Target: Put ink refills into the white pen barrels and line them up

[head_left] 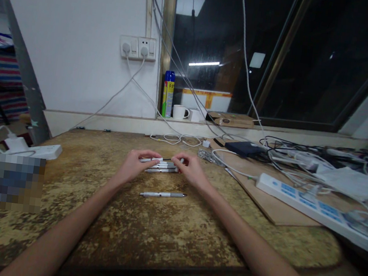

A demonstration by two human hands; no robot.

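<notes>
Pens point(161, 170), several, side by side, toward desk's point(108, 231) back edge. Left hand point(134, 164): fingers pinched on white pen point(158, 159). Right hand point(190, 170): fingers nearly closed; hold cannot be told. Single pen point(162, 194), nearer front edge.

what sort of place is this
Probably a makeshift indoor workspace: a worn wooden table with pens, a white power strip beside tangled cables, and wall sockets.

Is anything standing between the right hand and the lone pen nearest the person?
Nothing visible: just the worn tabletop lies between the right hand and the lone pen. The other pens lie beyond it.
</notes>
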